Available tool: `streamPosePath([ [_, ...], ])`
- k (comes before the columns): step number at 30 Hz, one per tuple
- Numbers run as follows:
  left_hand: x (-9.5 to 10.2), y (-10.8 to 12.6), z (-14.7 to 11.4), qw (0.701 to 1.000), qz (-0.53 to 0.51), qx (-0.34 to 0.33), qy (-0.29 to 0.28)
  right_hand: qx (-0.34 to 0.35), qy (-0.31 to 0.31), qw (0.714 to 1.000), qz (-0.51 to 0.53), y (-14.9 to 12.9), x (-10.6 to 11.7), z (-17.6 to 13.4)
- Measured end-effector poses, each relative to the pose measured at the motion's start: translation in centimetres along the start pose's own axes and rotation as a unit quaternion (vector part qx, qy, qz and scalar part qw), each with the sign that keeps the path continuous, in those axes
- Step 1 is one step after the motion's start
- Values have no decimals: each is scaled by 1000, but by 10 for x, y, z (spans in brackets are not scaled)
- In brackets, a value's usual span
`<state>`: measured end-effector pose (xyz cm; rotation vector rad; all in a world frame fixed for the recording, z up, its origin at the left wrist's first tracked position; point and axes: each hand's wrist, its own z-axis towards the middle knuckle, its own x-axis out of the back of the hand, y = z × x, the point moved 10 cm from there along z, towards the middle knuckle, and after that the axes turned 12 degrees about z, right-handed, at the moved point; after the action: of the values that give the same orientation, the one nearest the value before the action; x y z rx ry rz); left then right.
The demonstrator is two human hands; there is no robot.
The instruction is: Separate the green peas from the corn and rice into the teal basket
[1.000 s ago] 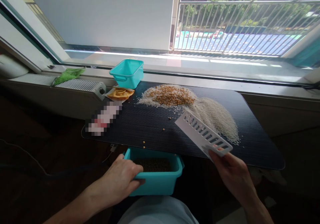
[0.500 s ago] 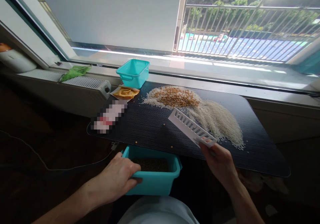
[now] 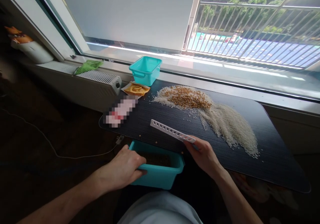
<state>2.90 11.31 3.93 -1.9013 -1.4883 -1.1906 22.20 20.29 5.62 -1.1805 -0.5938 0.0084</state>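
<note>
My left hand (image 3: 127,167) is closed on the left rim of a turquoise plastic bin (image 3: 160,177), held just below the table's near edge. Dark, fine-looking contents lie in the bin; I cannot tell their kind. In my right hand (image 3: 203,152) is a white plastic strip with a row of slots (image 3: 172,131), slanting over the front of the black table (image 3: 270,130). Beyond it spreads a pile of white rice (image 3: 232,127), with yellow corn-like kernels (image 3: 191,98) on its back left part. Several loose kernels lie near the front edge.
A second turquoise bin (image 3: 146,72) stands at the table's back left corner. Before it lie a yellow food-like item on a white wrapper (image 3: 136,89) and a blurred packet (image 3: 121,112). A radiator (image 3: 97,83) with a green cloth (image 3: 90,66) is left, a window behind.
My right hand has drawn the slotted strip left and toward me, away from the rice. The left hand keeps its hold on the bin. The view has shifted slightly left.
</note>
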Motion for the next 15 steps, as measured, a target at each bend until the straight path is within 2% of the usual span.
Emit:
streamPosePath([
  [4,1,-8,-6,1000,-6,7,0,-2,-43,999,14,3,-13,20],
  [11,-3,-18,-17,999,-24,26,-6,5,-170,984,49,-10,-53,52],
  [13,-3,-17,-18,999,-20,24,-6,10,-207,977,52,-17,-56,54],
  [15,-3,-14,-19,1000,-19,16,1,3,-231,972,52,-20,-50,49],
])
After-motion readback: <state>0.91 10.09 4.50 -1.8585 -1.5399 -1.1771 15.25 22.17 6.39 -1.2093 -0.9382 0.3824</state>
